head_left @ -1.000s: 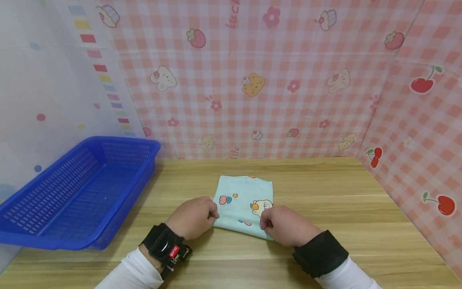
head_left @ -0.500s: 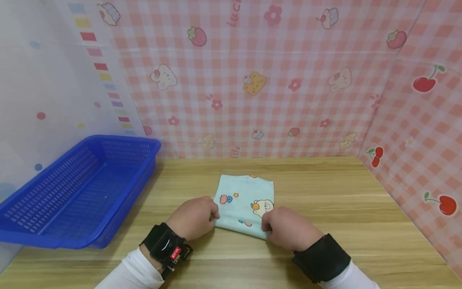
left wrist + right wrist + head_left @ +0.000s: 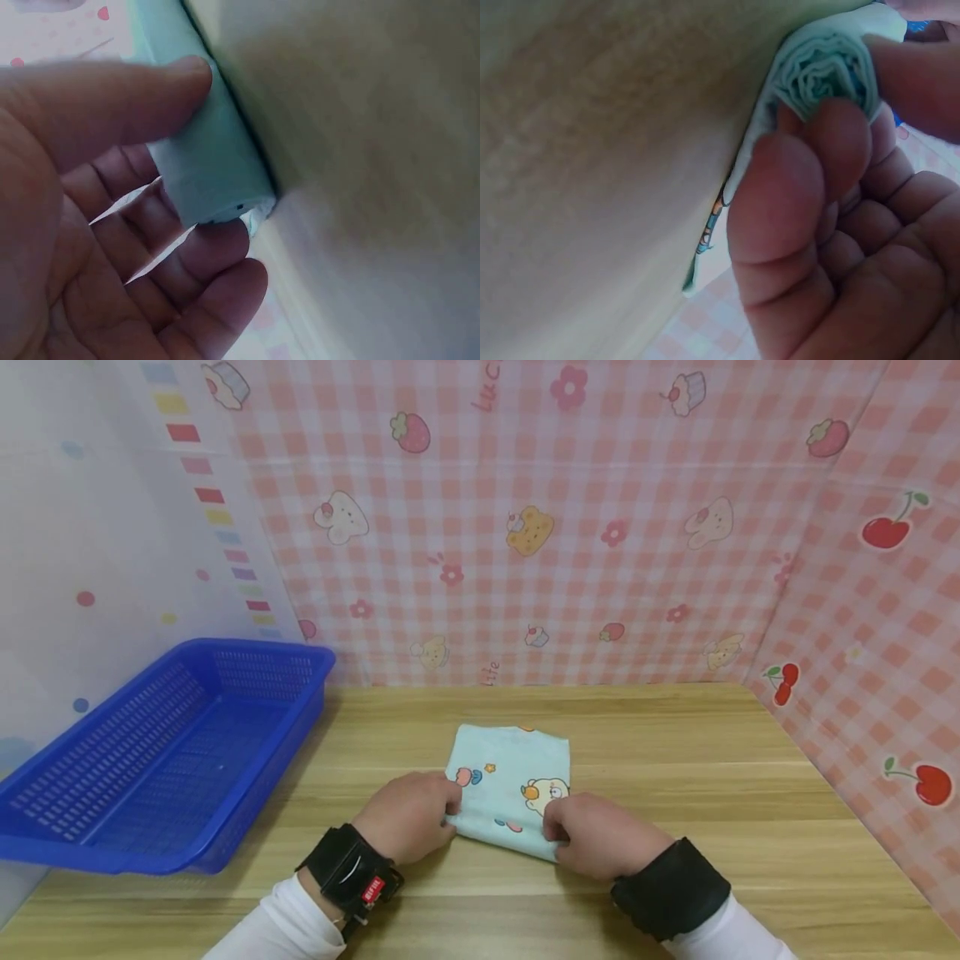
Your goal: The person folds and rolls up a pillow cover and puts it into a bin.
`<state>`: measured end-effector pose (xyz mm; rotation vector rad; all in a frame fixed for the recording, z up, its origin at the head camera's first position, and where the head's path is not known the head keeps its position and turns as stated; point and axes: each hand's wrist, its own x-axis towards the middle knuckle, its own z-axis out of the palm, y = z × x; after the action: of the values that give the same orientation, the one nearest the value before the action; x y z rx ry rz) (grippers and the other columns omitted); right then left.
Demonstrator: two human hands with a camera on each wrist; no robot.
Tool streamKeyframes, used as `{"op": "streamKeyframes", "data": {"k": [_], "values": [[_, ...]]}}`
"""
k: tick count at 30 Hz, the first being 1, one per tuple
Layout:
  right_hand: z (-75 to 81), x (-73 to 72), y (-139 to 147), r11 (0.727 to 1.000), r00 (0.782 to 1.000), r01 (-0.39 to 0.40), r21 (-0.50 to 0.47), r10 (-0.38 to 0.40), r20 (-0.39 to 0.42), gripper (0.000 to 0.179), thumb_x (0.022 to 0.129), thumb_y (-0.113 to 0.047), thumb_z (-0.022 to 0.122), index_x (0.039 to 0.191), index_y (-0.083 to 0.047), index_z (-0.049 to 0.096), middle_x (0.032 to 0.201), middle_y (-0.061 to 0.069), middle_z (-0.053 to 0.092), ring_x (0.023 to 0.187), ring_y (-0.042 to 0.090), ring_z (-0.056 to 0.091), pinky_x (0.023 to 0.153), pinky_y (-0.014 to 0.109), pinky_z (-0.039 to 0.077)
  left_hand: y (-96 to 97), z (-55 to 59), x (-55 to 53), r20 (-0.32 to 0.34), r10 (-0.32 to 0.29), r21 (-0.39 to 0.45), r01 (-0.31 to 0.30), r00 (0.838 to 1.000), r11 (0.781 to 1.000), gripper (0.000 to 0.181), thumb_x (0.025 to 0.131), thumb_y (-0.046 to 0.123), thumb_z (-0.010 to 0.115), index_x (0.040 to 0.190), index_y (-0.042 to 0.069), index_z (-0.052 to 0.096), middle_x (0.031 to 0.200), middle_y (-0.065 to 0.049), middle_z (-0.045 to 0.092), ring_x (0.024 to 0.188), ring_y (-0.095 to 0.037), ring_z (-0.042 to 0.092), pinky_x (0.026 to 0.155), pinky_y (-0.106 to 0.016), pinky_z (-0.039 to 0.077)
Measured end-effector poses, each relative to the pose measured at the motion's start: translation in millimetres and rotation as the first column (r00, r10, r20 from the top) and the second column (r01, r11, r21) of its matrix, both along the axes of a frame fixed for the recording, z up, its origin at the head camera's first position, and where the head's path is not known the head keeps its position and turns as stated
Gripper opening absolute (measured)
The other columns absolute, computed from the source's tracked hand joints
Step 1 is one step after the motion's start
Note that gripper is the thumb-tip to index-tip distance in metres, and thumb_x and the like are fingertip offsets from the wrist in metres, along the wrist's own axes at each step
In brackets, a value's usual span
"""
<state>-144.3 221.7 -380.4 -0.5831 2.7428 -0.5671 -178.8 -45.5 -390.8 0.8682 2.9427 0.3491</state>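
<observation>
A pale blue-green cloth [image 3: 498, 756] printed with a bear, a tulip and a small star lies on the table, its near edge rolled up. My left hand [image 3: 408, 817] holds the left end of the roll [image 3: 214, 161]; in the left wrist view the thumb lies along it and fingertips press its end. My right hand [image 3: 609, 837] grips the opposite end between thumb and fingers. Seen from the right wrist, that rolled end [image 3: 829, 71] shows a tight spiral of layers, with index and middle fingertips against it. The cloth's far part stays flat.
A blue plastic basket [image 3: 198, 860] with perforated sides stands at the left of the wooden table [image 3: 675, 735]. Behind the table hangs a pink checked backdrop [image 3: 480, 593], which continues as a wall on the right.
My left hand has shifted slightly to the right, its fingers now further over the cloth's left edge. The right hand has barely moved, still holding its end of the roll.
</observation>
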Motion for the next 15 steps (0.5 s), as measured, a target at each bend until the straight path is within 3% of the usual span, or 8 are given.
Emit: {"op": "streamKeyframes", "data": {"k": [5, 10, 15], "values": [[-1.7, -3.7, 3, 1.000, 0.999, -0.003, -0.025, 0.004, 0.042, 0.014, 0.092, -0.004, 0.073, 0.090, -0.015, 0.066, 0.087, -0.003, 0.062, 0.082, 0.017, 0.054, 0.078, 0.038, 0.048, -3.7, 0.6, -2.6, 0.087, 0.001, 0.053, -0.005, 0.996, 0.999, 0.012, 0.092, 0.020, 0.081, 0.090, 0.018, 0.069, 0.084, 0.006, 0.063, 0.075, -0.014, 0.054, 0.074, -0.035, 0.048], [-2.4, -5.8, 4, 0.998, 0.997, 0.049, -0.026, -0.047, 0.065, 0.014, 0.094, -0.005, 0.073, 0.090, -0.015, 0.065, 0.088, -0.003, 0.063, 0.083, 0.017, 0.055, 0.080, 0.039, 0.048, -10.2, -0.8, -9.4, 0.198, 0.004, 0.131, -0.030, 0.980, 0.991, 0.009, 0.098, 0.021, 0.074, 0.091, 0.022, 0.069, 0.087, 0.007, 0.064, 0.078, -0.014, 0.055, 0.078, -0.036, 0.046], [-3.2, -7.2, 2, 0.991, 0.989, 0.131, -0.008, -0.130, 0.064, 0.017, 0.093, -0.008, 0.075, 0.085, -0.016, 0.063, 0.080, -0.002, 0.059, 0.075, 0.017, 0.053, 0.071, 0.034, 0.043, -13.5, -2.6, -13.4, 0.209, -0.010, 0.167, -0.025, 0.978, 0.986, 0.010, 0.101, 0.018, 0.070, 0.092, 0.022, 0.071, 0.089, 0.009, 0.067, 0.080, -0.012, 0.056, 0.079, -0.036, 0.047]]}}
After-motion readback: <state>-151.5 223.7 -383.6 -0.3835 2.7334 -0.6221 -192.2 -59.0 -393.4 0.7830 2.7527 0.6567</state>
